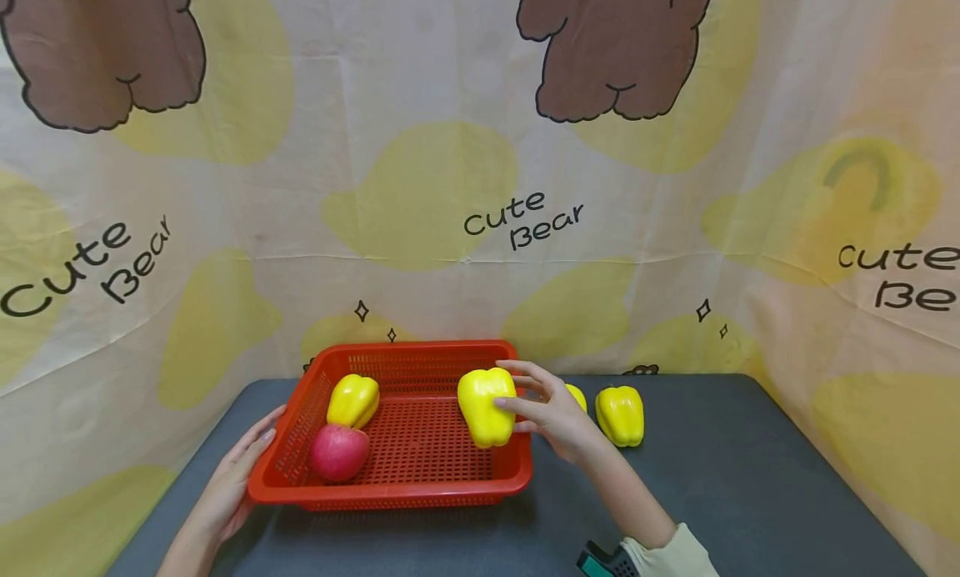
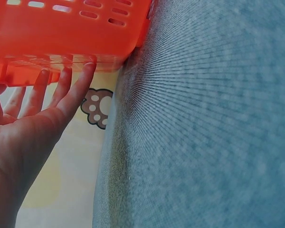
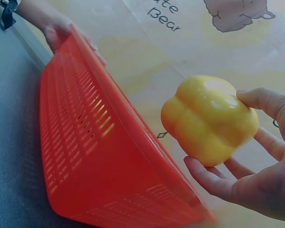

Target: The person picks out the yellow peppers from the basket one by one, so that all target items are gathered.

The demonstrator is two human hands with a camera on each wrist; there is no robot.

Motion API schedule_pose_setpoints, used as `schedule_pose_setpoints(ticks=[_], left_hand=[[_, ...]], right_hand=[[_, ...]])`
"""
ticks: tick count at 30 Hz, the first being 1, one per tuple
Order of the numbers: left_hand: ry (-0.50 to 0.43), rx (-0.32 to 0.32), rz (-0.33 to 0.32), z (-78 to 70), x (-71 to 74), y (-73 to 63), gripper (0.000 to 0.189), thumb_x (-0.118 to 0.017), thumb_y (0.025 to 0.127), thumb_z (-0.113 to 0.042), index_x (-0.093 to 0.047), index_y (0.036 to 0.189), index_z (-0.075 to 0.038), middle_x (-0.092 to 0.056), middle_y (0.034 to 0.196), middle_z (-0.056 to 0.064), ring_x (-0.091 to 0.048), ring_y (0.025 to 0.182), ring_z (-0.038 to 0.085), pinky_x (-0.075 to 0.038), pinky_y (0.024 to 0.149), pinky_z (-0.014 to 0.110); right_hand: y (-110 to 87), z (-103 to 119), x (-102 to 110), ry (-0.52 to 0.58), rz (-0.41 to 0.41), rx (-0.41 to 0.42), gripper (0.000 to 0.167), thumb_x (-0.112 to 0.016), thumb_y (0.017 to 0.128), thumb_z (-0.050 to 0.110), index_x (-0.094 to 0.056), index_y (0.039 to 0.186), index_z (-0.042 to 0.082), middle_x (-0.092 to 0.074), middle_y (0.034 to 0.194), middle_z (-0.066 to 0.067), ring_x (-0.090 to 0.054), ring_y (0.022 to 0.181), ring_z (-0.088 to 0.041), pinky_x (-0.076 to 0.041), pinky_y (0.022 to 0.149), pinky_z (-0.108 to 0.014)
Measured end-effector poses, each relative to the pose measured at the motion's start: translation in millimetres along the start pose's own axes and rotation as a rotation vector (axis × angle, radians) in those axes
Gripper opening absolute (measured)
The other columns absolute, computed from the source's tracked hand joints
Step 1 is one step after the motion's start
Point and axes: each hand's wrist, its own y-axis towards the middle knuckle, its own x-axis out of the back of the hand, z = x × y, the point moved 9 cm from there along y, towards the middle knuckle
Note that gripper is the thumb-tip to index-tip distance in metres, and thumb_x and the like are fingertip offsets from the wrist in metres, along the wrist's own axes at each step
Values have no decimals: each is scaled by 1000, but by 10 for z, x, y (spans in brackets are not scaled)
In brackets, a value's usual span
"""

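A yellow bell pepper (image 1: 487, 407) is held by my right hand (image 1: 551, 410) above the right side of a red plastic basket (image 1: 390, 494). In the right wrist view, thumb and fingers grip the pepper (image 3: 209, 118) from one side, above the rim. My left hand (image 1: 232, 477) is at the basket's left side. The left wrist view shows its fingers extended, with fingertips (image 2: 89, 67) against the outside of the basket (image 2: 61, 33). Inside the basket, toward the left, lie another yellow bell pepper (image 1: 353, 401) and a red apple (image 1: 340, 453) just in front of it.
To the right of the basket a yellow bell pepper (image 1: 620, 416) stands on the dark grey table (image 1: 720, 477). Beside it, another yellow object (image 1: 576, 395) is mostly hidden by my right hand. A printed bear cloth (image 1: 420, 193) hangs behind and along the sides.
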Motion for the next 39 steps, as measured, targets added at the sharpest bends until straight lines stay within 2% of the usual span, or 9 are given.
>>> schedule_pose_setpoints(ticks=[8,15,24,32,39], left_hand=[[15,7,-10,2,-5,-4,40,-37,117,-26,-46,154,-38,-66,131,-21,-71,115,9,-62,89,37],[18,17,-20,13,10,-4,40,-37,117,-26,-46,154,-39,-65,131,-22,-72,114,10,-63,88,37],[29,30,-31,19,21,3,43,-38,117,-27,-40,159,-34,-65,131,-22,-71,114,10,-62,89,37],[13,15,-9,10,2,-2,42,-37,117,-25,-42,157,-35,-66,132,-20,-72,115,11,-62,89,37],[12,18,-16,12,0,0,41,-38,117,-26,-45,155,-38,-66,132,-21,-71,114,10,-63,89,36]], right_hand=[[-84,11,70,-6,-23,-3,60,-75,99,12,-50,153,6,-43,154,-28,-67,111,-24,-63,86,-33],[-158,-11,150,-30,-48,-16,61,-74,99,12,-49,154,6,-45,154,-27,-64,114,-25,-62,88,-36],[-249,-20,227,-45,-72,-26,60,-72,100,14,-48,155,7,-43,152,-28,-65,118,-28,-62,94,-42],[-320,-28,306,-22,-97,-42,61,-72,99,14,-48,155,8,-40,154,-27,-64,116,-27,-62,93,-42],[-388,-23,359,-9,-102,-39,61,-71,100,13,-47,156,8,-40,155,-28,-64,119,-28,-61,95,-45]])
